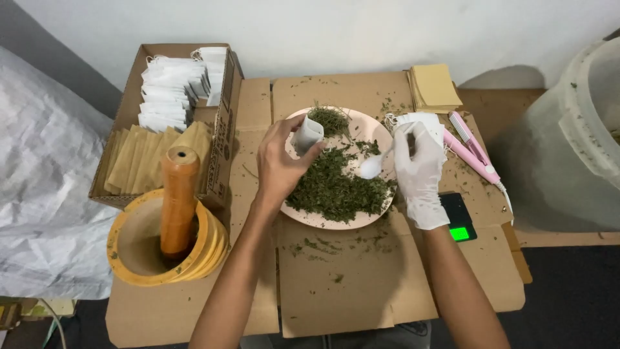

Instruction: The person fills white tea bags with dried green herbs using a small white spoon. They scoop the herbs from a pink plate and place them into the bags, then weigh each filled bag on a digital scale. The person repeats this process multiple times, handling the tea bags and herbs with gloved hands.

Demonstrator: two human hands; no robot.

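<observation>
A flattened brown cardboard sheet (361,284) protects the table beneath a round pink plate (323,221) heaped with dried green herb (336,187). Above it, the bare left hand (279,165) pinches a small white paper sachet (307,134), mouth apparently upward, while the gloved right hand (418,171) grips a white plastic spoon (373,166) alongside.

A plain white wall (361,32) ran across twelve o'clock. Flattened brown cardboard (349,284) covered the bench. Dark floor (568,304) showed at four o'clock, crumpled white sheeting (39,168) at nine.

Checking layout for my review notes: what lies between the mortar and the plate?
In the head view, the left forearm crosses bare cardboard between mortar and plate; nothing else sits there.
</observation>
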